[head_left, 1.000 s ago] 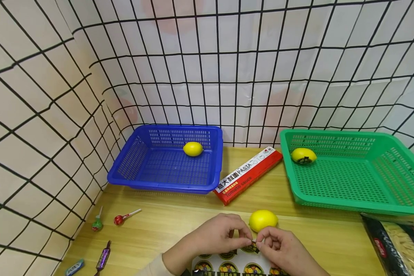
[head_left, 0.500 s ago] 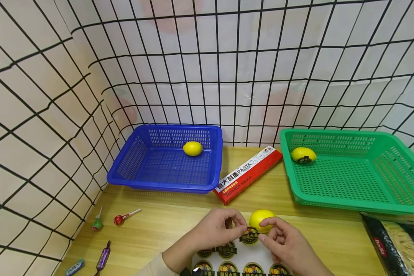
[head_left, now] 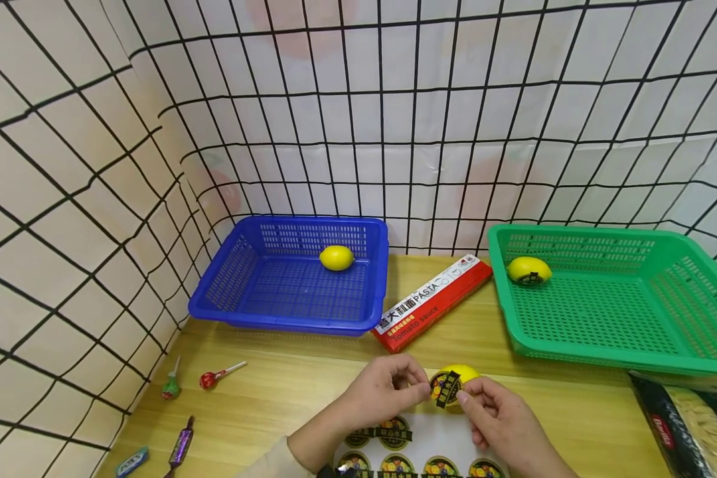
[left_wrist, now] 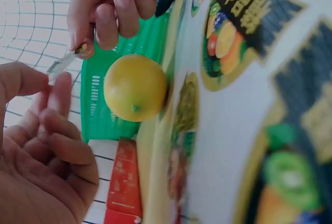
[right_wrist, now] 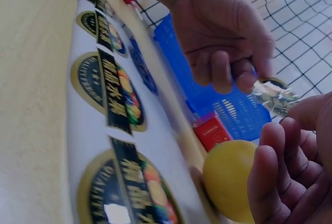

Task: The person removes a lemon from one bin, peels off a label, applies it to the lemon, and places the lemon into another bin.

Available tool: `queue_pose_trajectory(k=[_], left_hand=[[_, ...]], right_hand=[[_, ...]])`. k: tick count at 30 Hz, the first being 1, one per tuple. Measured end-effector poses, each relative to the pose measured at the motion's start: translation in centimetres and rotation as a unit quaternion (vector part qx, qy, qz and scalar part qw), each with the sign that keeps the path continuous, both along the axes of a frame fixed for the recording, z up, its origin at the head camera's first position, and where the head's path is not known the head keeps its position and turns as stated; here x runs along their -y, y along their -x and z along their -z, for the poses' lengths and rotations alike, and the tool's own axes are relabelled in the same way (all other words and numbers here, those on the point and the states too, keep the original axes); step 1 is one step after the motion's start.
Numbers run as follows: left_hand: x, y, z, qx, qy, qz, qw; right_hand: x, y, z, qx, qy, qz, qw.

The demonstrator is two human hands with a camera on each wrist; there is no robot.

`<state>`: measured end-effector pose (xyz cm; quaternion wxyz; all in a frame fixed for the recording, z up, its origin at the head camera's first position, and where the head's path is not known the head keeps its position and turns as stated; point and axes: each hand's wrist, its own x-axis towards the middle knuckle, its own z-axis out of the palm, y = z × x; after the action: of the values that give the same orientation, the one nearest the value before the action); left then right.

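Note:
A round black-and-gold fruit sticker (head_left: 445, 388) is held up between both hands, peeled off its sheet. The left hand (head_left: 385, 388) pinches its left edge between thumb and forefinger, while the right hand (head_left: 504, 418) pinches the opposite edge. In the right wrist view the sticker's shiny back (right_wrist: 274, 97) shows. Right behind it on the table lies a yellow lemon (head_left: 463, 373), partly covered by the sticker in the head view. Below the hands is the white sticker sheet (head_left: 436, 435), with several more such stickers on it.
A blue basket (head_left: 287, 325) with one lemon (head_left: 336, 257) stands back left; a green basket (head_left: 573, 352) at right holds a lemon (head_left: 528, 270) bearing a sticker. Between them lies a red pasta box (head_left: 433, 302). Lollipops (head_left: 209, 380) and wrapped candies (head_left: 181, 446) lie left, a pasta bag (head_left: 687, 425) right.
The sticker has come up off the sheet and is raised in front of the lemon, turned at a slant. The right hand, apart from it half a second ago, now pinches its edge.

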<state>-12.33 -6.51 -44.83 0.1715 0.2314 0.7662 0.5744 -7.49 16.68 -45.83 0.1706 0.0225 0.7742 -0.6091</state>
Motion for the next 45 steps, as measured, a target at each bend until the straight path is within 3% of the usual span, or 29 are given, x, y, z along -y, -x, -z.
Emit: queue_pose_trajectory(k=[3,7,13,19,26,31,45], left_hand=[[-0.1,0.5,-0.1,-0.010,0.008,0.009,0.9999],[-0.5,1.4,-0.9,-0.048,0.014,0.020,0.9985],[-1.6,2.6,-2.1,-0.093,0.042,0.026,0.9945],[-2.5,3.2,-2.5,-0.075,0.051,0.015,0.9958],[-3.3,3.7,-1.9,-0.054,0.035,0.023,0.9977],[-3.9,4.0,-1.7,-0.051,0.048,0.019,0.9974],[-4.6,4.2,-0.6,0.021,0.041,-0.015,0.9988]], right_hand=[[-0.3,0.4,-0.4,-0.037,-0.046,-0.012,0.998],[-0.8,0.9,-1.0,-0.095,-0.105,-0.050,0.989],[-1.3,1.4,-1.7,-0.124,-0.130,-0.084,0.980],[-2.0,1.6,-2.0,-0.124,-0.135,-0.078,0.980],[-2.9,2.1,-2.2,-0.128,-0.137,-0.073,0.980],[-3.1,2.5,-2.2,-0.101,-0.149,-0.034,0.983],[-2.5,3.2,-0.9,-0.035,-0.140,0.044,0.989]])
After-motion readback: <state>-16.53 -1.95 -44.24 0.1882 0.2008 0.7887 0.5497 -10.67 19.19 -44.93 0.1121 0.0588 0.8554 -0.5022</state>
